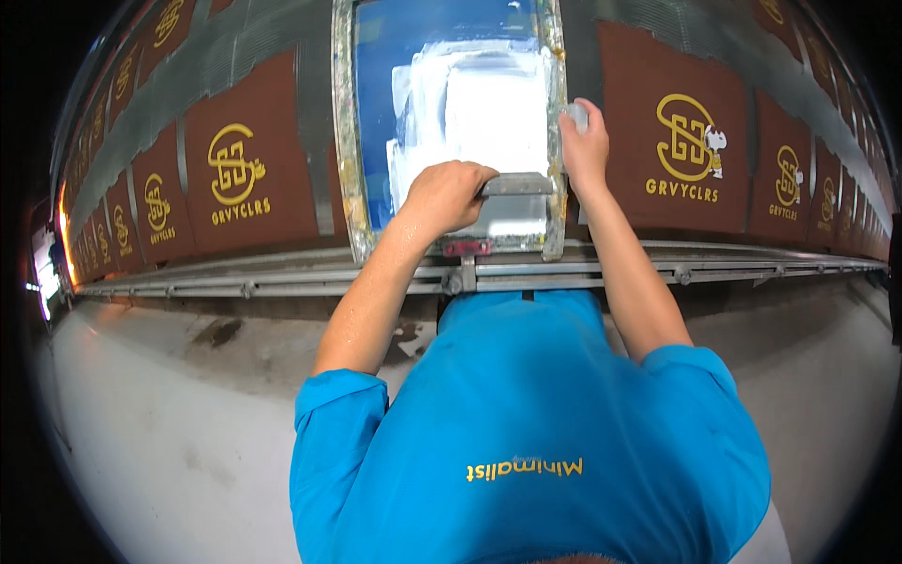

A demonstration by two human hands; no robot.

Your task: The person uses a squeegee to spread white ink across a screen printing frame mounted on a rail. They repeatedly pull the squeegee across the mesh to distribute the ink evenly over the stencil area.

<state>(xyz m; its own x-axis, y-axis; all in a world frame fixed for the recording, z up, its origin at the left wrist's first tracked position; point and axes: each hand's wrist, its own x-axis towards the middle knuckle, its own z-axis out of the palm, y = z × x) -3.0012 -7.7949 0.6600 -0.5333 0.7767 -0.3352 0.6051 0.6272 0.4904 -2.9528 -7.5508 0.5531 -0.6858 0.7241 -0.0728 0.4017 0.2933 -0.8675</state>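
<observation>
A screen printing frame (348, 141) with a blue mesh lies across the table in front of me, its rim stained with dried ink. White ink (498, 103) covers much of the mesh's right and middle. My left hand (443, 197) is closed round one end of a grey squeegee (519, 184), which lies crosswise near the frame's near end. Just outside the frame's right rim, my right hand (587, 155) is curled round a small pale, translucent object (577, 117); its kind I cannot make out.
Brown fabric panels (249, 150) with yellow prints lie in a row on the dark table, left and right of the frame. One panel (672, 132) also bears a white cartoon figure. A metal rail (357, 280) runs along the near edge, above a stained grey floor (188, 423).
</observation>
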